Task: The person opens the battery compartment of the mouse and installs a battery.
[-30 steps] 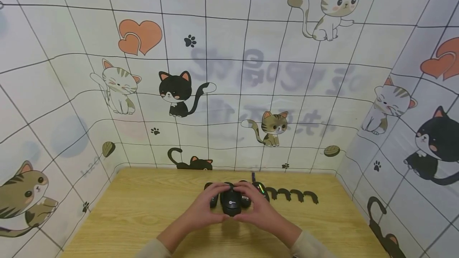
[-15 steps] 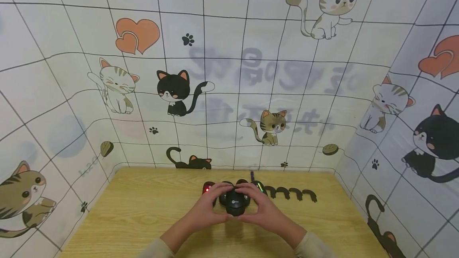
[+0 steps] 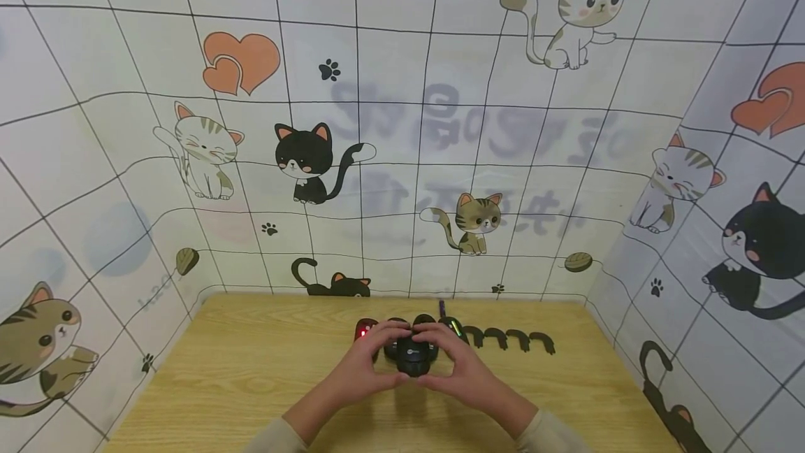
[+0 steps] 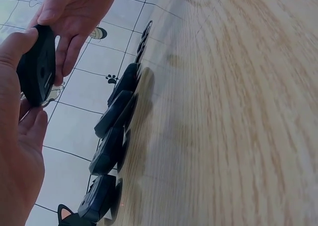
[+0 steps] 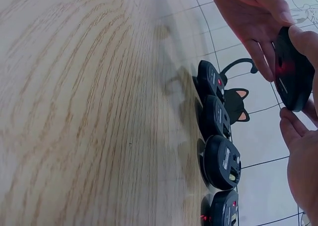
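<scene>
Both hands hold one black computer mouse (image 3: 413, 358) above the wooden table, its back with a small pale logo facing the head camera. The left hand (image 3: 371, 365) pinches its left side, fingertips at the far end and thumb at the near end. Likewise the right hand (image 3: 455, 369) pinches it from the right. In the left wrist view the mouse (image 4: 39, 67) appears edge-on between thumbs and fingers. The right wrist view shows its dark underside (image 5: 292, 69) with a faint red glow.
Behind the hands, several dark mice stand in a row, including a red-lit one (image 3: 363, 329); undersides with labels show on one mouse (image 5: 222, 161). Farther right are several black curved pieces (image 3: 497, 338). A cat-print sheet (image 3: 402, 159) encloses the table (image 3: 264, 355) at back and sides.
Both hands and the mouse have shifted slightly right, and the mouse has tilted a little. The red-lit mouse at the left of the row now shows more plainly.
</scene>
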Demonstrator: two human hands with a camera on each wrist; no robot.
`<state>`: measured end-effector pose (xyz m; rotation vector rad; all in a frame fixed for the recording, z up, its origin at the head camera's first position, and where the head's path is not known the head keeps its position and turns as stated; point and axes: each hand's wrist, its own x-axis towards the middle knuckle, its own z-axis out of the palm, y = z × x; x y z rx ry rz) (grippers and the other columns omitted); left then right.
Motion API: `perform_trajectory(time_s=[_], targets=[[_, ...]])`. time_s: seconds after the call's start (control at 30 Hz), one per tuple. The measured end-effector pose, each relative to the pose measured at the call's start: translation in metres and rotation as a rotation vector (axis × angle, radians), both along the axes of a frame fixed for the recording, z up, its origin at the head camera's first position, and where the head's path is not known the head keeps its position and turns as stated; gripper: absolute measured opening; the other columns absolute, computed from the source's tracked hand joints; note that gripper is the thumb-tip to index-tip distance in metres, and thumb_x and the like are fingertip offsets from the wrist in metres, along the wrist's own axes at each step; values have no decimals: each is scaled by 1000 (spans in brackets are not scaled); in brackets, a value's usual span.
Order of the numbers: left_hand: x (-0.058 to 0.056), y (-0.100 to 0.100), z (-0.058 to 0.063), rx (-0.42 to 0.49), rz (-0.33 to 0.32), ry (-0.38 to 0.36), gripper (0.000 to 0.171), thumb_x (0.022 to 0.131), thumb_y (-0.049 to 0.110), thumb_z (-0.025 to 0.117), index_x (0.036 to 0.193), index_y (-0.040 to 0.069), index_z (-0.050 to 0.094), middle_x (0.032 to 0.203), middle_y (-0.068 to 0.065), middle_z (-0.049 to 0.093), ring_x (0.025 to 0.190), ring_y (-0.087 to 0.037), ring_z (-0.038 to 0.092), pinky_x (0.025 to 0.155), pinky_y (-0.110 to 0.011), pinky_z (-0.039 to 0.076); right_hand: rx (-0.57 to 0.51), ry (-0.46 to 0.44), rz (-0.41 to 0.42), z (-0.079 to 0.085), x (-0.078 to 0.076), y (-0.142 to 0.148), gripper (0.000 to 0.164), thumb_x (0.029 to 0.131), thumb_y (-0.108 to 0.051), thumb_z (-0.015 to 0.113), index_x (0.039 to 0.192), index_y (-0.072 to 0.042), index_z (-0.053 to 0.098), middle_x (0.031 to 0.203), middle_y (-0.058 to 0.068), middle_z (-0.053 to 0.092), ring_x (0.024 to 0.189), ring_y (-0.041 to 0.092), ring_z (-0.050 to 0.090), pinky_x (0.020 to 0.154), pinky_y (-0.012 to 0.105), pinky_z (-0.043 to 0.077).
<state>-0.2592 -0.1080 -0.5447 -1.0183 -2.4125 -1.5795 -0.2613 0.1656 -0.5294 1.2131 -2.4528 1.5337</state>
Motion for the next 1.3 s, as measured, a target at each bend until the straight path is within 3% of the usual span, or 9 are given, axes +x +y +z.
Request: perform_trajectory(time_s=[0.13,0.47,0.63,0.93,1.17,1.3], targets=[[0,1,-1,58,-14,-48,58,94,25,92,146,27,67,156,6,60,148,-25,53,121,-45,49,-6,33,-13,0,2,-1,57,100,-22,86,151,-26,62,164,3,51,153,34,47,123,40,46],[-1,6,2,186,-42,-91,38,104,18,81,140,22,70,143,-2,67,132,-25,66,110,-51,58,-36,57,-48,2,4,-8,48,107,-21,76,153,-22,60,151,1,61,135,22,61,109,44,58],[-2,6,3,194,-45,-79,37,101,18,84,136,22,71,142,-2,67,133,-26,65,110,-49,59,-19,52,-66,2,4,-9,44,110,-21,71,152,-24,60,147,0,62,125,18,66,106,46,60],[-2,9,5,186,-29,-37,43,97,6,86,135,21,73,137,-2,68,128,-25,67,104,-49,62,14,-40,-105,-1,3,-8,41,113,-30,68,153,-28,59,144,-4,67,126,18,69,108,57,57],[-1,6,9,109,33,-49,32,102,16,83,131,25,76,118,4,75,105,-19,74,87,-37,67,40,-81,-111,1,1,-6,30,112,-33,68,142,-27,67,122,-7,76,106,15,76,94,37,64],[0,5,10,87,49,-76,32,102,19,83,132,27,76,116,6,76,104,-15,74,85,-34,67,27,-114,-97,1,1,-6,28,113,-31,68,140,-23,68,116,-5,78,98,15,78,89,33,64]])
